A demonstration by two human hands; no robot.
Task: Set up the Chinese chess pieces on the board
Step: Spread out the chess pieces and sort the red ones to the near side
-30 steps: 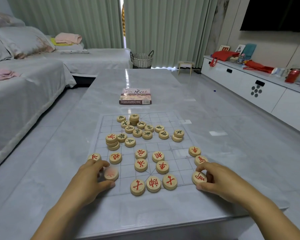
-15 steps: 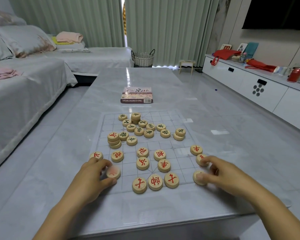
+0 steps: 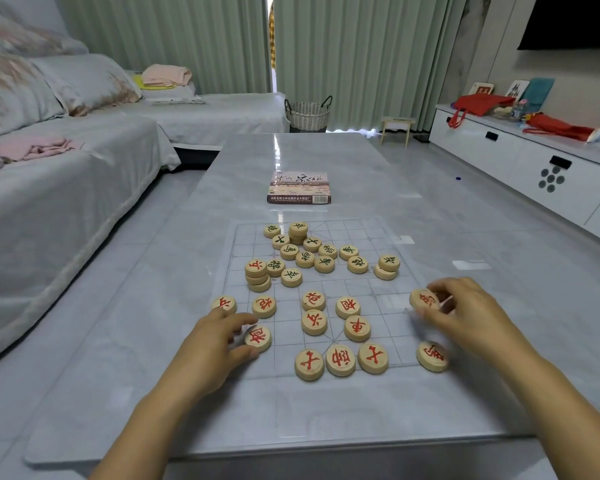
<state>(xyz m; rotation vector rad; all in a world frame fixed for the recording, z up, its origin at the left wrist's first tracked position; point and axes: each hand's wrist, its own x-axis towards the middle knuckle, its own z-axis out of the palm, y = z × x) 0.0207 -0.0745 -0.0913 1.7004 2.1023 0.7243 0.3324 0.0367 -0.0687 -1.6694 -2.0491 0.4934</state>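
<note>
so the board (image 3: 378,296) lies on the near half of the table (image 3: 326,157), box (image 3: 299,187) just behind it; a loose bunch of pieces (image 3: 323,258) sits on the board's far half, a small stack (image 3: 256,275) at its left end; three in a row (image 3: 340,360) along the near edge; left hand (image 3: 208,348) grips the left piece (image 3: 258,338) near the left edge; right hand (image 3: 471,317) pinches the right piece (image 3: 424,301) at the right edge, lone piece (image 3: 432,356) just before it; sofa (image 3: 66,188) left of the table, cabinet (image 3: 534,161) right, basket (image 3: 307,114) behind
</note>
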